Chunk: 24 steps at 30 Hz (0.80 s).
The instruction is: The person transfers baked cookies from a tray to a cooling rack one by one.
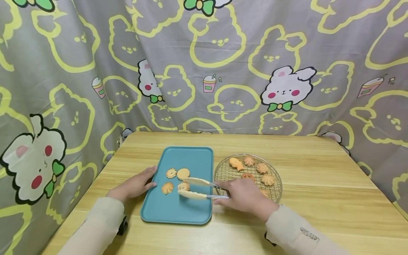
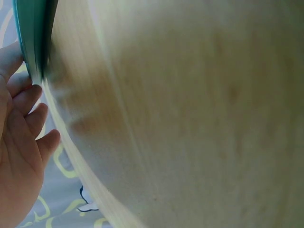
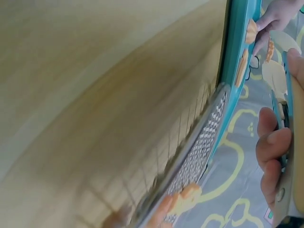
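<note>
My right hand (image 1: 245, 194) grips a pair of tongs (image 1: 192, 194) with pale scalloped tips and metal arms. Between the tips is a cookie (image 1: 183, 186), over the teal tray (image 1: 188, 212); the right wrist view shows this cookie (image 3: 270, 50) caught there. On the tray lie a flower-edged cookie (image 1: 171, 173), a round dotted cookie (image 1: 183, 174) and a swirled cookie (image 1: 167, 188). My left hand (image 1: 137, 184) rests against the tray's left edge; in the left wrist view its fingers (image 2: 29, 99) look relaxed, some touching the rim.
A round wire rack (image 1: 223, 170) stands right of the tray, partly under my right hand. On it are a fish-shaped cookie (image 1: 236, 163), a pretzel-shaped cookie (image 1: 248, 176) and several swirled cookies (image 1: 262, 168). A patterned curtain (image 1: 223, 106) hangs behind the wooden table (image 1: 318, 184).
</note>
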{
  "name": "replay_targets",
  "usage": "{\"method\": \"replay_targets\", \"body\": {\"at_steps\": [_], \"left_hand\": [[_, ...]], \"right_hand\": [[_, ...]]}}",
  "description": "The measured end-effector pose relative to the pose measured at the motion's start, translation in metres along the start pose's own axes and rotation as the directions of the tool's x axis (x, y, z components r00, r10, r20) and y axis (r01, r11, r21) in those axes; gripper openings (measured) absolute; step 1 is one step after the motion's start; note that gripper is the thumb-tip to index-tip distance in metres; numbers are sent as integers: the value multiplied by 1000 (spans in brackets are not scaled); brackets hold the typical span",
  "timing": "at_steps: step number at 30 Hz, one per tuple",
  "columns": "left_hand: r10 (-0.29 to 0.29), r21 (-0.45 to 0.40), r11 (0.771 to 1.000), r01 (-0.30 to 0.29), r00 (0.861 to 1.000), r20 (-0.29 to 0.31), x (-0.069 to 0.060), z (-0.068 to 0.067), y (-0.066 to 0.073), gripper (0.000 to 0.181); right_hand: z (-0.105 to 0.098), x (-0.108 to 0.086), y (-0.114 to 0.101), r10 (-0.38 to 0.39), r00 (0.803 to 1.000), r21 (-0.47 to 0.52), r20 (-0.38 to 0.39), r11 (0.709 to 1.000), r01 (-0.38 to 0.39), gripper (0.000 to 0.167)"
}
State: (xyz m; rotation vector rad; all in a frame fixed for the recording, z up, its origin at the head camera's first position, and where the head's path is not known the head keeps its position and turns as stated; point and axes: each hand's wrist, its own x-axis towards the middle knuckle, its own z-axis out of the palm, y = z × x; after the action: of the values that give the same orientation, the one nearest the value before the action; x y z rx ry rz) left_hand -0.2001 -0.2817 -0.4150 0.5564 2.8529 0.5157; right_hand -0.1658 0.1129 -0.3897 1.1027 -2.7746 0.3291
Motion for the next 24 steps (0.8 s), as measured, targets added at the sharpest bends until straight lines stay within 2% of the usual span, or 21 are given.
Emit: {"method": "replay_targets", "body": {"at_steps": [5, 10, 19, 24], "left_hand": [[-6, -12, 1000, 6, 1000, 4, 0, 0, -1, 67], [-5, -15, 1000, 5, 1000, 3, 0, -1, -1, 68], [-13, -15, 1000, 13, 1000, 6, -1, -1, 1, 67], [-7, -11, 1000, 7, 1000, -1, -1, -1, 1, 67]], "right_hand": [[-6, -6, 6, 39, 999, 13, 22, 999, -40, 63], [-12, -13, 11, 78, 997, -25, 27, 997, -78, 61], [-19, -24, 26, 133, 991, -111, -14, 985, -133, 60], [-20, -29, 38, 159, 987, -78, -28, 984, -161, 60]]}}
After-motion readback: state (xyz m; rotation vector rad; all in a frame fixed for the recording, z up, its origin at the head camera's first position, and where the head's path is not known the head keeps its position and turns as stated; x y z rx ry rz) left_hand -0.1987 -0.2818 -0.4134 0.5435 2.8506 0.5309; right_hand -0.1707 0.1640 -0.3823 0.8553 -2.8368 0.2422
